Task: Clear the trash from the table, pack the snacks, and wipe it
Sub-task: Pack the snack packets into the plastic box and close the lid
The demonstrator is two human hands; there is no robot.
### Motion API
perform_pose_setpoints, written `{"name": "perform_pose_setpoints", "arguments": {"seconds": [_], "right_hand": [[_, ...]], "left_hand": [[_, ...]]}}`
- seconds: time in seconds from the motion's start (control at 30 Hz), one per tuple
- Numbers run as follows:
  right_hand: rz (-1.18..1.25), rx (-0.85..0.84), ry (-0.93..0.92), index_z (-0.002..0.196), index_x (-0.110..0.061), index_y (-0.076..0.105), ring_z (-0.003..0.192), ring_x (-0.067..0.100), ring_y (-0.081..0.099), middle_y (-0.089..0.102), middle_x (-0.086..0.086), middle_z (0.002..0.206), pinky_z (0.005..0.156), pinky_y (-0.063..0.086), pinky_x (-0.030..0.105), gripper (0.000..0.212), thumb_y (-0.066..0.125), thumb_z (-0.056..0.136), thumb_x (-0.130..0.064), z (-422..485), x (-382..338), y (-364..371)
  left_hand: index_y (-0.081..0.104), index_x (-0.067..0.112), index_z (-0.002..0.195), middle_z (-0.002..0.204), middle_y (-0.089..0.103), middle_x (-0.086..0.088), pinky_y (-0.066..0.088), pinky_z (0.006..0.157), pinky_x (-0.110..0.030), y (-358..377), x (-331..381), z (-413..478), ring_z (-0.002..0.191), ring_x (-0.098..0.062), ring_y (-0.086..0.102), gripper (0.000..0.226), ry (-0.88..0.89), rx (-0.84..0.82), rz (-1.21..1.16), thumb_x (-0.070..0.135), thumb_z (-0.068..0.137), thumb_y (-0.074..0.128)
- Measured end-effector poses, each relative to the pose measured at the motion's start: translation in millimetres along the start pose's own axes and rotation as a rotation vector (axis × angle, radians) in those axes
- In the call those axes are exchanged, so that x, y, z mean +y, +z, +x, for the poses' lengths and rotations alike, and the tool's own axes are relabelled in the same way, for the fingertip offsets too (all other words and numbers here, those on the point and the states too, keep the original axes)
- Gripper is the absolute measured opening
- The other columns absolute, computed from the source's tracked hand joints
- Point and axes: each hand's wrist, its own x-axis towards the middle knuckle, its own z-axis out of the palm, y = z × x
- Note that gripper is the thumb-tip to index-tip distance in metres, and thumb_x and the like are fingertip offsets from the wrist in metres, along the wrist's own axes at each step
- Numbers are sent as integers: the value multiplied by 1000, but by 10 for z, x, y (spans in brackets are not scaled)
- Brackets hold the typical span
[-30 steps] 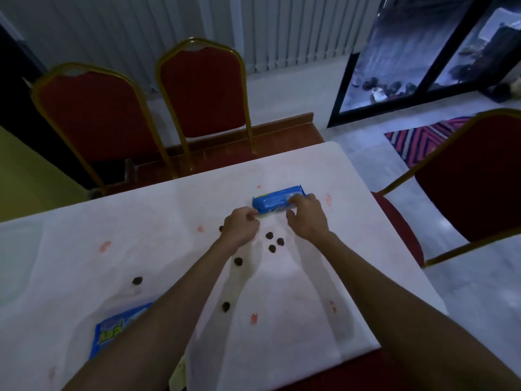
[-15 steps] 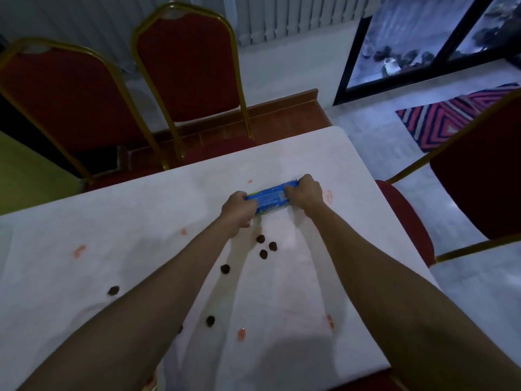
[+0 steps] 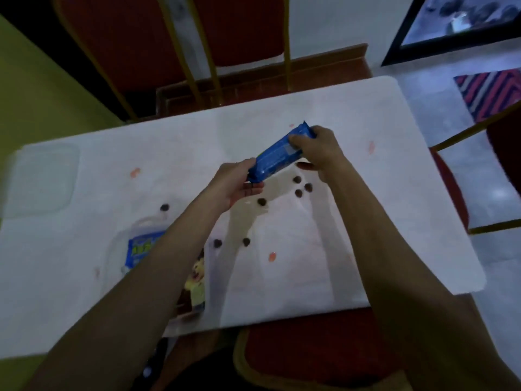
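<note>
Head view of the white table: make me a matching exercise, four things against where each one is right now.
Things
1. long blue snack packet
2. clear plastic lid
3. cluster of three small dark brown round pieces
4. striped red and grey rug

Places
A. on the floor past the table's far right corner
B. flat on the white table near its left edge
C. on the table just below the right hand
D. lifted off the table, tilted, gripped at both ends by the left hand and right hand

Pairs: 1-D, 2-B, 3-C, 4-A
</note>
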Motion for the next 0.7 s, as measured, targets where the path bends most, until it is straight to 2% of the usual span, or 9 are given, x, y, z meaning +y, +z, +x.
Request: {"name": "perform_pose_setpoints", "arguments": {"seconds": [0.07, 0.17, 0.3, 0.43, 0.57, 0.63, 0.7], "right_hand": [[-52, -98, -14, 127, -10, 53, 105, 21, 63, 60, 7, 119, 67, 59, 28, 42, 69, 90, -23, -254, 29, 250], [-140, -219, -31, 126, -8, 55, 101, 22, 65, 62, 10, 117, 66, 62, 30, 43, 71, 89, -25, -572, 127, 687], [-321, -389, -41, 116, -8, 55, 97, 23, 64, 61, 9, 111, 79, 62, 41, 37, 72, 88, -26, -911, 276, 1255], [-502, -527, -140, 116, -8, 57, 98, 29, 65, 62, 13, 111, 84, 59, 49, 39, 74, 84, -24, -1181, 398, 1732], [-829, -525, -269, 116, -12, 55, 97, 25, 59, 59, 6, 104, 87, 52, 44, 40, 68, 86, -33, -1345, 569, 2026], [-1077, -484, -388, 118, -15, 54, 106, 28, 56, 61, 6, 110, 95, 43, 43, 40, 64, 86, -38, -1407, 675, 2128], [-1298, -450, -515, 119, -17, 55, 111, 30, 51, 60, 6, 111, 94, 35, 44, 36, 59, 89, -37, -1467, 780, 2196]], "left_hand": [[59, 2, 111, 97, 66, -15, 61, 78, -36, -303, -182, -266, 78, -26, 70, 23, 2, 55, -5, 23, 101, 56], [63, 7, 93, 91, 70, -14, 63, 73, -33, -767, -472, -608, 75, -24, 72, 19, -14, 159, 51, 24, 99, 59], [67, 5, 101, 87, 73, -18, 62, 78, -42, -1365, -986, -981, 78, -31, 74, 25, -42, 257, 188, 28, 100, 58], [67, 0, 101, 78, 73, -14, 58, 67, -37, -1685, -1533, -1276, 66, -23, 69, 31, -100, 263, 239, 29, 101, 56], [70, 15, 77, 76, 72, -6, 54, 71, -32, -1748, -1821, -1407, 68, -18, 68, 40, -65, 279, 531, 43, 100, 53], [63, 17, 65, 69, 64, -3, 39, 62, -28, -1730, -1865, -1442, 65, -15, 58, 47, -54, 307, 712, 45, 101, 50], [54, 15, 57, 59, 54, -2, 32, 55, -29, -1698, -1898, -1433, 61, -17, 52, 52, -47, 336, 767, 41, 101, 50]]}}
